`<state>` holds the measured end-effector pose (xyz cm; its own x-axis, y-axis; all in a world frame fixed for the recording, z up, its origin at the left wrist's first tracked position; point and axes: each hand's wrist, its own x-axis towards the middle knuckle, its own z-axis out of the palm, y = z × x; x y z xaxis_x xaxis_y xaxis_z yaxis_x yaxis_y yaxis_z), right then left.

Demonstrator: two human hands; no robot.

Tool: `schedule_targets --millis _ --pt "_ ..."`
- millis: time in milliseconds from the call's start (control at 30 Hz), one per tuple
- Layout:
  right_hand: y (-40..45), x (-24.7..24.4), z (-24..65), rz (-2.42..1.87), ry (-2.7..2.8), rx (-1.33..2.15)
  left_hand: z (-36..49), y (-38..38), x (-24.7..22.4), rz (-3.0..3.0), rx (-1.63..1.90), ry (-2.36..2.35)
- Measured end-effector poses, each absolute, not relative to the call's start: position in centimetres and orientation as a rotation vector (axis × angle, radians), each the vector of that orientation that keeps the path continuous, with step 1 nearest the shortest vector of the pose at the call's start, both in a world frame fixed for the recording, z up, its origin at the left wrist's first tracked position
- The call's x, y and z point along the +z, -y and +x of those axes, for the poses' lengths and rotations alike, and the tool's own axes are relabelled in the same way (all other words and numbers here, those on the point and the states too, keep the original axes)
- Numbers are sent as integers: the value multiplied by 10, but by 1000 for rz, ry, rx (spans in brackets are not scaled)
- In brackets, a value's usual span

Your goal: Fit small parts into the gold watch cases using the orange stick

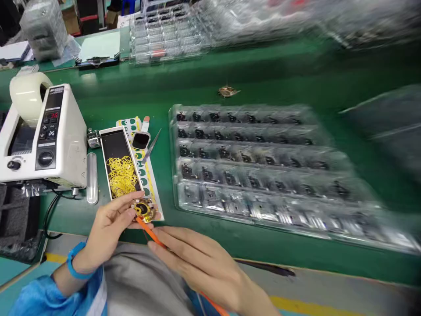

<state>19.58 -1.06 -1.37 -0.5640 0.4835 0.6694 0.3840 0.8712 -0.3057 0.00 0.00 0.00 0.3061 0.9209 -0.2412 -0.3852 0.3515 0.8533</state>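
My left hand (110, 221), a blue band on its wrist, pinches a small round gold-and-black watch part (144, 210) near the table's front edge. A slim orange tool (153, 235) is in my right hand (204, 261), its tip at the lower edge of the part. Whether the tool has one prong or two, I cannot make out. Just beyond my left hand lies a white-rimmed black box (115, 145) with a heap of thin yellow rings (122, 175). Beside it are a sheet with round cut-outs (151, 191), a smartwatch (141, 140) and a pointed metal blade or tweezers (152, 147).
A white tape dispenser (74, 140) stands at the left, a clear oblong case (92, 177) beside it. A large clear compartment tray (226, 206) with small dark parts spreads over the right. Behind it lies a small brownish piece (227, 91). More clear trays (164, 35) line the back.
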Motion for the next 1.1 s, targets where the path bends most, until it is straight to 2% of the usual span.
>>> schedule_targets --millis 167,333,500,700,933,1033,1100 --pt "11 -8 202 -588 2298 134 7 -3 -3 706 1039 -897" --pt "14 -10 188 -872 1849 338 16 2 -2 729 1085 -928" --pt "13 -20 165 -900 1642 358 25 5 -1 781 1172 -952" --pt "18 -31 156 -920 1690 159 30 6 -4 771 1195 -952" --pt "9 -27 175 -738 2088 -130 26 9 -3 732 1203 -962" --pt "8 -19 185 -725 2146 -96 24 4 -3 703 1136 -927" --pt "12 -15 193 -800 2048 44 23 0 -4 658 1096 -904"
